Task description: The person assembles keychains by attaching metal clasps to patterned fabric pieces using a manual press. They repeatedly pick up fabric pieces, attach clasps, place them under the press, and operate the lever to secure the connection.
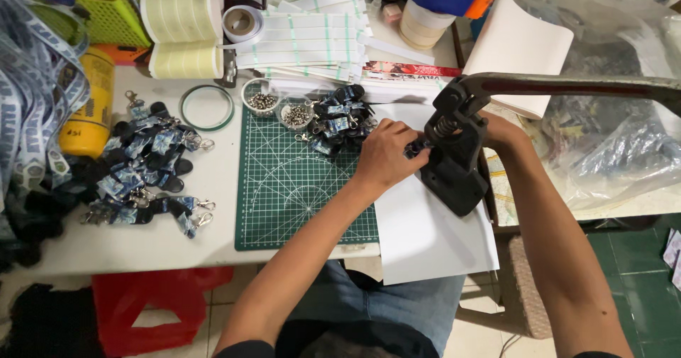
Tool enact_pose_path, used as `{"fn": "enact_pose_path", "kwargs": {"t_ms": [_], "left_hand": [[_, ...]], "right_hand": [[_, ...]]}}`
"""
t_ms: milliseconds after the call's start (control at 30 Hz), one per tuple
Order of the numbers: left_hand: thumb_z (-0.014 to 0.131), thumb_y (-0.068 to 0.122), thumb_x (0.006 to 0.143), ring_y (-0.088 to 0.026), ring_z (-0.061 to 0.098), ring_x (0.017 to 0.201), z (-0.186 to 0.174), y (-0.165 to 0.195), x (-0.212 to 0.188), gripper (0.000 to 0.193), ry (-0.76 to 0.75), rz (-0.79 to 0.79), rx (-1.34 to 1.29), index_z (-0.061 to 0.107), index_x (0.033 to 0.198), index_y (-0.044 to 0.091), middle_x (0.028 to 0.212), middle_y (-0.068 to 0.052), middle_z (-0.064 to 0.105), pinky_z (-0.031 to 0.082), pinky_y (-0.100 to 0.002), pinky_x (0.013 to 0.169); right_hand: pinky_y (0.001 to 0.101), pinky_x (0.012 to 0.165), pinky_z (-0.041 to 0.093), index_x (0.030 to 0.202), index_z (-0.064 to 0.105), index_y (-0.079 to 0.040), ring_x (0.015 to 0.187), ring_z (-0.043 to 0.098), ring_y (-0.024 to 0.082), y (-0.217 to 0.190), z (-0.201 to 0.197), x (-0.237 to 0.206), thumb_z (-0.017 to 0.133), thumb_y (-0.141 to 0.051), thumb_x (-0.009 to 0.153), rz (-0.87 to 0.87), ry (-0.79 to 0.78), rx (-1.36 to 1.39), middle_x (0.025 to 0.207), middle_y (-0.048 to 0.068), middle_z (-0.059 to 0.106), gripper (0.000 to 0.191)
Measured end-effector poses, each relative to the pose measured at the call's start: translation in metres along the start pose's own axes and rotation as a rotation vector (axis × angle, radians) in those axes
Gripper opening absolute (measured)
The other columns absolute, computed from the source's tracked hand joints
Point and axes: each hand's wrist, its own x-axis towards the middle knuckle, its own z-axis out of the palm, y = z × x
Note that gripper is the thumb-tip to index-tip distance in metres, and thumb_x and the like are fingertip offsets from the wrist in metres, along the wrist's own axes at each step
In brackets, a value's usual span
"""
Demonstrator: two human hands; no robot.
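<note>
A black hand press [454, 159] stands on a white sheet [425, 237] at the table's right edge, and its long lever [582, 85] reaches out to the right. My left hand [386, 156] pinches a small blue and black strap piece [416, 147] and holds it in the jaw of the press. My right hand [500, 127] rests against the far side of the press body, with its fingers hidden behind it. A heap of similar strap pieces [340, 117] lies just left of my left hand.
A green cutting mat [284, 188] carries two small bowls of metal rivets [264, 101]. Strap keychains with clasps [149, 166] are piled to the left, beside lanyards [28, 103] and a yellow can [89, 103]. Tape rolls [181, 18] stand behind; a plastic bag [610, 131] is right.
</note>
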Motion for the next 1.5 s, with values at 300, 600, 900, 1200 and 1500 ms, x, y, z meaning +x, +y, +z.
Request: {"fn": "enact_pose_path", "kwargs": {"t_ms": [300, 600, 900, 1200, 1500], "left_hand": [[0.084, 0.015, 0.075, -0.027, 0.06, 0.1, 0.003, 0.003, -0.006, 0.021, 0.016, -0.056, 0.031, 0.08, 0.095, 0.011, 0.095, -0.004, 0.069, 0.054, -0.038, 0.084], [0.085, 0.017, 0.073, -0.025, 0.062, 0.1, 0.006, -0.004, 0.0, 0.018, -0.028, -0.091, 0.015, 0.079, 0.088, 0.011, 0.095, -0.002, 0.069, 0.055, -0.037, 0.082], [0.084, 0.017, 0.073, -0.027, 0.061, 0.102, 0.004, -0.003, -0.001, 0.025, -0.01, -0.068, -0.014, 0.079, 0.097, 0.01, 0.097, -0.003, 0.07, 0.055, -0.039, 0.085], [0.082, 0.021, 0.078, -0.026, 0.062, 0.103, 0.006, 0.0, 0.001, 0.016, -0.035, -0.127, -0.017, 0.08, 0.091, 0.011, 0.098, -0.003, 0.07, 0.055, -0.038, 0.084], [0.082, 0.02, 0.077, -0.026, 0.062, 0.098, 0.004, -0.002, -0.003, 0.02, 0.0, -0.018, 0.04, 0.08, 0.095, 0.011, 0.098, -0.005, 0.066, 0.056, -0.038, 0.081]], "right_hand": [[0.0341, 0.063, 0.049, 0.09, 0.068, 0.001, 0.078, 0.055, 0.012, 0.015, -0.008, -0.003, 0.074, -0.016, 0.089, 0.001, 0.021, -0.272, 0.081, 0.004, 0.066, 0.019], [0.0298, 0.082, 0.054, 0.115, 0.074, -0.003, 0.097, 0.064, 0.011, 0.001, -0.008, 0.004, 0.074, -0.019, 0.089, 0.063, -0.058, 0.096, 0.107, 0.002, 0.073, 0.031], [0.0284, 0.074, 0.055, 0.103, 0.076, -0.001, 0.085, 0.067, 0.013, 0.008, -0.016, 0.009, 0.075, -0.017, 0.086, 0.035, 0.054, 0.162, 0.096, 0.004, 0.075, 0.023], [0.0275, 0.072, 0.054, 0.099, 0.074, -0.005, 0.085, 0.065, 0.01, 0.019, -0.02, 0.01, 0.074, -0.015, 0.085, 0.002, 0.064, 0.077, 0.095, 0.001, 0.074, 0.017], [0.047, 0.098, 0.045, 0.126, 0.068, -0.002, 0.119, 0.059, 0.034, -0.051, -0.008, -0.032, 0.067, -0.018, 0.097, 0.408, 0.32, -0.845, 0.126, 0.024, 0.067, 0.033]]}}
